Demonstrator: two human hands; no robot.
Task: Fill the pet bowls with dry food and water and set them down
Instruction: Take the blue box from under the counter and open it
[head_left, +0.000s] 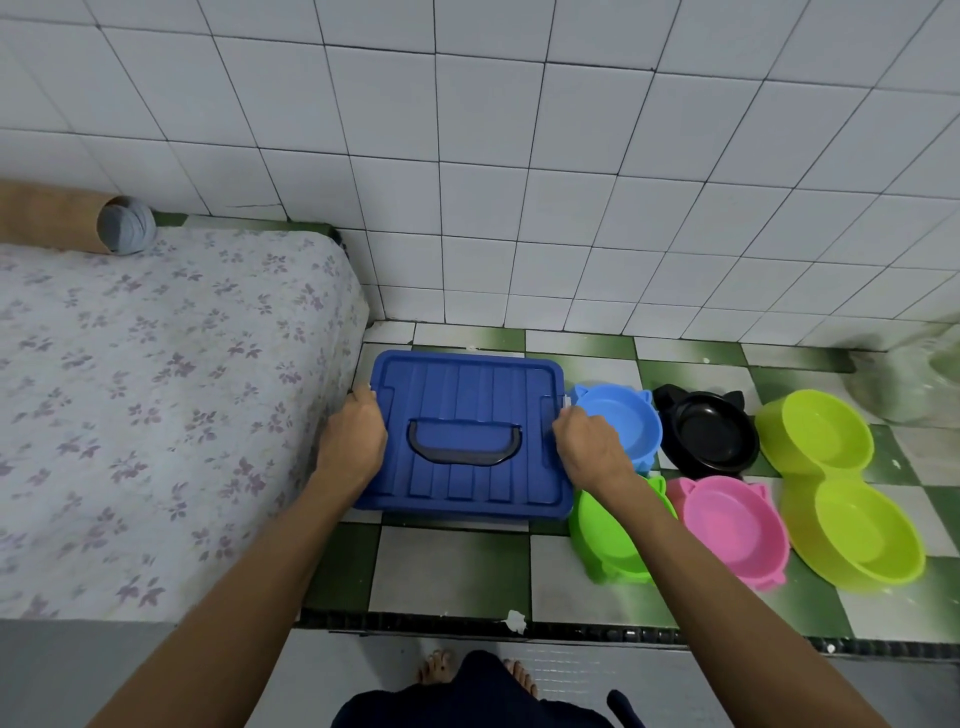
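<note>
Left hand (353, 441) at 9 o'clock and right hand (589, 444) at 3 o'clock, fingers curled onto the side latches of the blue box (462, 436). Lid's long axis runs 9 to 3. Empty bowls (732, 525) sit just beyond the right hand.

I'm reading no text anywhere in this view: no labels, brands, numbers or signs are showing.
</note>
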